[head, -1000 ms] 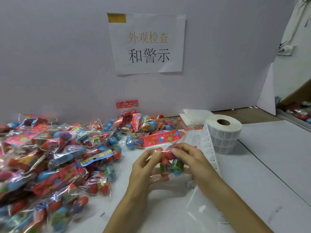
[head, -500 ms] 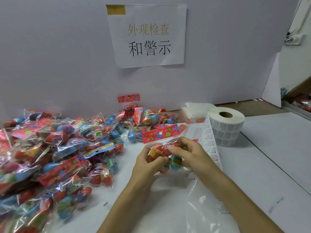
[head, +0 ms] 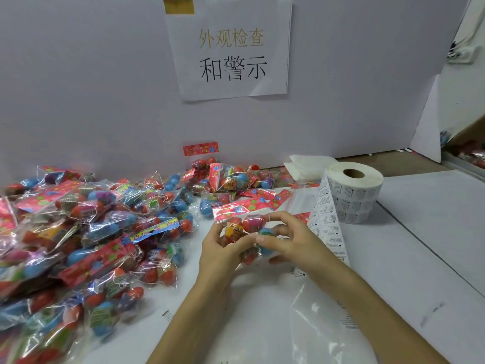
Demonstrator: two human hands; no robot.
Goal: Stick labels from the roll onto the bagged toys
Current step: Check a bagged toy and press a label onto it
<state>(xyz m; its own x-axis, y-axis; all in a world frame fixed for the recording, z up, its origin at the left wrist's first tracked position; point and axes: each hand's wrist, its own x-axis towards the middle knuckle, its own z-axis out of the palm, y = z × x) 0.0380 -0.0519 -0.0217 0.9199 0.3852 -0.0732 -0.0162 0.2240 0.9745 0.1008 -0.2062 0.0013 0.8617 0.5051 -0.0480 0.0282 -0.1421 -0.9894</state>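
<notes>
Above the middle of the white table I hold one clear bag of coloured toy eggs point(head: 248, 227) with a red flowered header card. My left hand point(head: 223, 252) grips its left side from below. My right hand point(head: 294, 241) pinches its right side, thumb pressed on the front of the bag. The white label roll point(head: 354, 195) stands at the right, behind my right hand. Its strip of printed labels point(head: 328, 227) trails down toward me and passes under my right wrist.
A large heap of bagged toys point(head: 86, 240) covers the left of the table and reaches the back wall. A paper sign point(head: 231, 48) hangs on the wall. Folded white sheets point(head: 307, 165) lie behind the roll. Clear plastic film point(head: 322, 321) lies near the front.
Both hands have kept hold of the bag and turned it a little, so the eggs and the header card now face up more. The view has dipped slightly.
</notes>
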